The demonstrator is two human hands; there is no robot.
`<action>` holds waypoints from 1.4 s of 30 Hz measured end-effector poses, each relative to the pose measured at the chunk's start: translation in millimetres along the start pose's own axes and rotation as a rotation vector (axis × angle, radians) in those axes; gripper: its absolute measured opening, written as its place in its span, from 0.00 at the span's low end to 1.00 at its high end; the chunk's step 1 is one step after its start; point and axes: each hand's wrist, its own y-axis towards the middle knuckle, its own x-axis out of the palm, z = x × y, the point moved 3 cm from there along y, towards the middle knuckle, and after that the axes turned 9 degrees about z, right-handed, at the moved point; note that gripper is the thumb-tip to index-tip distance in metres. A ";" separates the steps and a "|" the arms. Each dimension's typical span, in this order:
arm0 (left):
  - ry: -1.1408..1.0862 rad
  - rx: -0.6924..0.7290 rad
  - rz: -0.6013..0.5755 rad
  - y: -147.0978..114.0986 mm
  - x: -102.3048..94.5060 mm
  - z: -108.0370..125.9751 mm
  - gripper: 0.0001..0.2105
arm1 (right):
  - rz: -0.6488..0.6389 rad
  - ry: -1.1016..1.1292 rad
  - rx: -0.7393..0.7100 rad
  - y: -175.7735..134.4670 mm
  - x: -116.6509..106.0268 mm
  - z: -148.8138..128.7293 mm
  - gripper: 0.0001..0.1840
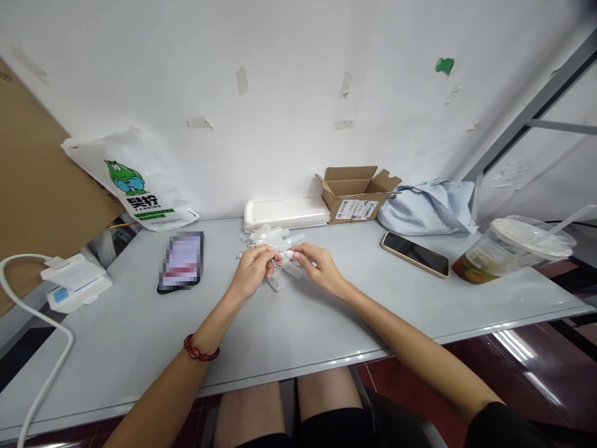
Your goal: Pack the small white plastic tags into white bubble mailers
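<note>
At the middle of the table, my left hand (253, 269) and my right hand (323, 266) meet with thumbs and fingertips pinched. Between them is a small white piece (288, 255), which my right fingertips grip. My left fingers are closed on part of a small clear-and-white item with what looks like a ring, largely covered by the fingers. Just beyond my hands lies a pile of small clear and white pieces (269, 236) with thin rings. One loose translucent piece (274, 284) lies below my fingers, and another translucent piece (293, 270) is partly under my right hand.
Against the wall are a stack of white trays (286, 213) and an open cardboard box (354, 199). A light-blue cloth (429, 208), a phone (415, 254) and a lidded drink cup (489, 258) stand right. On the left are another phone (181, 261), a printed bag (135, 180) and a white cable (65, 336).
</note>
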 end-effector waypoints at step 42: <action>0.272 0.191 0.097 -8.8 2.0 8.7 0.11 | 0.002 -0.020 0.024 -2.0 3.8 -4.7 0.14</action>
